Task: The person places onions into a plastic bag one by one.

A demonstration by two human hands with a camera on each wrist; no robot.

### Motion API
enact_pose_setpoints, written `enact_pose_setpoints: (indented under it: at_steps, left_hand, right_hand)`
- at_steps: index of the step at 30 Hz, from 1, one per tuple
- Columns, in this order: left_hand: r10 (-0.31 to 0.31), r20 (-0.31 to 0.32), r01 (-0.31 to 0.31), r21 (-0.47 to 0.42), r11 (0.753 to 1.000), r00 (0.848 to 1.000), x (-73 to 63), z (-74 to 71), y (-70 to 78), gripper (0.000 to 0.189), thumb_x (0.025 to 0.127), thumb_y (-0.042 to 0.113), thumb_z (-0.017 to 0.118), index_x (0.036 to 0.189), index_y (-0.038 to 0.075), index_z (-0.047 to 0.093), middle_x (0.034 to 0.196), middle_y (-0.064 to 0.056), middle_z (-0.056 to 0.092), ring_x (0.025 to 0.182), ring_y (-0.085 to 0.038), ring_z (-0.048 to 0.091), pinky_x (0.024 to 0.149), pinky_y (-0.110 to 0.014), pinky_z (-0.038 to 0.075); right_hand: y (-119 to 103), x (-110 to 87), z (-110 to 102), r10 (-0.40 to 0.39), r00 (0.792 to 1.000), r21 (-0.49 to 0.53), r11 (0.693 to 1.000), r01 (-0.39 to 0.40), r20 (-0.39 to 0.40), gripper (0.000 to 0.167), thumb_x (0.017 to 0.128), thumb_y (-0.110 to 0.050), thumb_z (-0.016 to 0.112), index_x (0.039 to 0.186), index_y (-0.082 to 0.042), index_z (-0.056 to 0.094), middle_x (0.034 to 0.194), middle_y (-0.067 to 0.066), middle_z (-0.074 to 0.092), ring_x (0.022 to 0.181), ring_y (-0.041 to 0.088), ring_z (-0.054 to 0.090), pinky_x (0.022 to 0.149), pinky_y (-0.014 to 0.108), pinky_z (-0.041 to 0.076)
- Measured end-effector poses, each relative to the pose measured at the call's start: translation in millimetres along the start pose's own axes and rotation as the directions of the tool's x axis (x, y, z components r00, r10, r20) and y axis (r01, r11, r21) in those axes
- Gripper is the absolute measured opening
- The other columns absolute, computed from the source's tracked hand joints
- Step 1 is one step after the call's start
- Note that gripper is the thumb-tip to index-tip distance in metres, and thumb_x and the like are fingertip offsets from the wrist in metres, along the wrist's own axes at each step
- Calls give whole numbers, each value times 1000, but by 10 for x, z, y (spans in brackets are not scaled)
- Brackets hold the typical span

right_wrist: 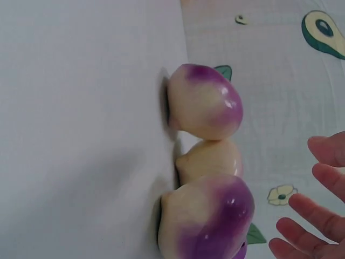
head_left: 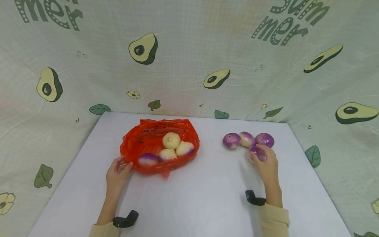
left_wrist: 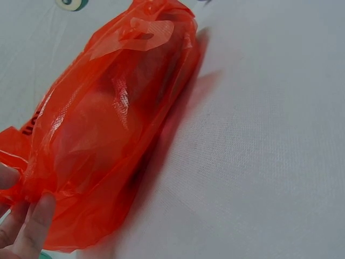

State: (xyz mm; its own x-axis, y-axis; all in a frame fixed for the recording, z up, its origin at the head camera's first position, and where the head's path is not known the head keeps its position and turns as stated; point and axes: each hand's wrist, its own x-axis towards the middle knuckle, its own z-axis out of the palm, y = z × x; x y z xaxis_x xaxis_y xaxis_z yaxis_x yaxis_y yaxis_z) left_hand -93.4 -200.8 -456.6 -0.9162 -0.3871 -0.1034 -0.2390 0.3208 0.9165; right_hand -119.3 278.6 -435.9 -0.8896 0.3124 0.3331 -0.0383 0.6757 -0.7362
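Note:
An open red plastic bag (head_left: 130, 143) lies on the table with several purple-and-white turnips inside, one a mostly purple turnip (head_left: 148, 159). At its near left edge my left hand (head_left: 116, 176) pinches the rim; the left wrist view shows thumb and fingers (left_wrist: 36, 224) on the crumpled plastic. To the right, my right hand (head_left: 268, 163) is over the nearest turnip (head_left: 258, 154) of a small group. In the right wrist view its spread fingers (right_wrist: 318, 216) stand apart from the turnips, holding nothing. Behind that turnip sit a left turnip (head_left: 231, 140), a middle turnip (head_left: 247, 139) and a right turnip (head_left: 265, 140).
The white table (head_left: 195, 204) lies between the bag and the turnip group. A pale cloth (head_left: 183, 49) printed with avocados and leaves hangs behind and along both sides. Black straps with small mounts sit on the left wrist (head_left: 126, 220) and right wrist (head_left: 254, 198).

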Motion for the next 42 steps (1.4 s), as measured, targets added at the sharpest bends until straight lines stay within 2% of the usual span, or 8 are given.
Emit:
enact_pose_setpoints:
  at_steps: [12, 25, 35, 42]
  left_hand:
    - [1, -3, -1, 0, 1000, 1000, -4, -2, 6, 44, 92, 25, 58, 131, 11, 47, 117, -11, 55, 77, 13, 50, 69, 1, 41]
    - [-2, 4, 2, -5, 1000, 1000, 2, -13, 17, 44, 91, 27, 59, 131, 11, 48, 116, -11, 55, 77, 12, 51, 69, 1, 41]
    - [-5, -5, 5, -10, 1000, 1000, -6, -13, 5, 44, 91, 26, 59, 131, 10, 48, 116, -11, 55, 78, 12, 51, 69, 1, 42]
    - [3, -1, -3, -27, 1000, 1000, -9, -8, -10, 45, 91, 25, 59, 131, 7, 47, 116, -14, 54, 77, 12, 51, 69, 0, 42]
  right_hand:
    - [119, -10, -22, 102, 994, -78, 992, -98, 48, 46, 84, -13, 67, 124, 3, 50, 127, 26, 45, 114, 41, 40, 96, 54, 31]
    - [262, 29, 19, 154, 979, -103, 985, -141, 134, 60, 82, -18, 68, 131, 6, 43, 130, 30, 38, 123, 46, 30, 105, 57, 22]
    - [318, 39, 58, 220, 954, -160, 969, -190, 203, 64, 85, -21, 65, 137, 2, 35, 137, 32, 28, 128, 49, 23, 105, 60, 23]
    - [324, 60, 52, 227, 950, -163, 967, -194, 215, 66, 86, -26, 65, 138, 0, 35, 137, 31, 28, 128, 49, 24, 104, 61, 24]
